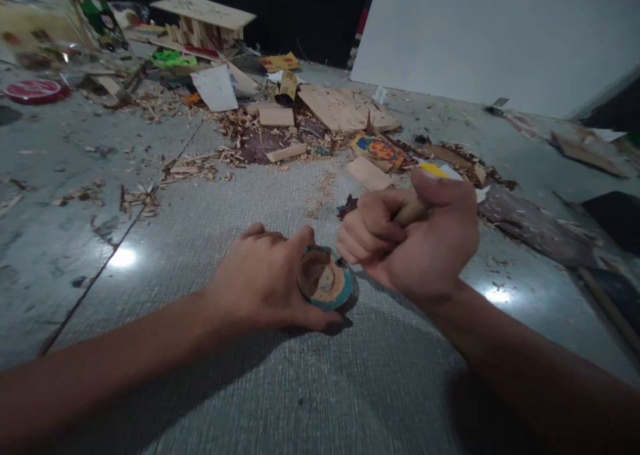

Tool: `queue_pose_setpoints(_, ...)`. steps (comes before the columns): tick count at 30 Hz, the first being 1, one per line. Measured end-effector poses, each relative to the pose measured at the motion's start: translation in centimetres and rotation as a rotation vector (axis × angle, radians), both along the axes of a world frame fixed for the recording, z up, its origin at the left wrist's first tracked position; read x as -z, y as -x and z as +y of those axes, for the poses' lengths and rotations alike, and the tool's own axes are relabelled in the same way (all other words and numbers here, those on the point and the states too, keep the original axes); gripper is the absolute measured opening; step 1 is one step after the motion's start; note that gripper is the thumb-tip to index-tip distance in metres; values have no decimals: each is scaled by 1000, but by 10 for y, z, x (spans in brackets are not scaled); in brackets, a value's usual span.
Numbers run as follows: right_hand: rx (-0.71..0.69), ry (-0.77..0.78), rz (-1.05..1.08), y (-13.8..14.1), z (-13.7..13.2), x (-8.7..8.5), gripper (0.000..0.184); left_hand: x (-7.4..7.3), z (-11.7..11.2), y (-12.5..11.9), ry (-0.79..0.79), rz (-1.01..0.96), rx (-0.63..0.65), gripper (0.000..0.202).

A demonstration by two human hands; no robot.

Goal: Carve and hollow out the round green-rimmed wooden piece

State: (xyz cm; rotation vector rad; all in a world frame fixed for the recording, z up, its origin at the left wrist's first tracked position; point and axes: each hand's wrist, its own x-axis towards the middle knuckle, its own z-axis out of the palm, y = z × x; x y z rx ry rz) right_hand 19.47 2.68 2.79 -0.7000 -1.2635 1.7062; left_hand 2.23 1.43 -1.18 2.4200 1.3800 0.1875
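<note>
My left hand (263, 278) is closed round a small round wooden piece (337, 285) with a teal outer edge and a hollowed, bare-wood inside. The piece rests on the grey textured mat (300, 388), and the thumb and fingers grip its left side. Just to the right, my right hand (410, 235) makes a fist round the wooden handle (411, 212) of a carving tool. A short dark tip below that fist reaches the upper right rim of the piece. Most of the tool is hidden by my fingers.
Wood shavings (193, 168) and offcuts lie scattered beyond the mat. A flat wooden board (345, 108), a small wood block (277, 116) and a colourful packet (379, 150) sit among them. A red round lid (35, 90) is far left. A white panel (490, 35) stands behind.
</note>
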Motion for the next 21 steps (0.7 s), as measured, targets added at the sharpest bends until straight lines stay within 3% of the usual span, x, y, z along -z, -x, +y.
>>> queue_pose_setpoints(17, 61, -69, -135, 19, -7, -3, 64, -1, -2, -2, -22, 62, 17, 84)
queue_pose_setpoints(21, 92, 22, -37, 18, -1, 0, 55, -1, -2, -2, -8, 26, 7, 82)
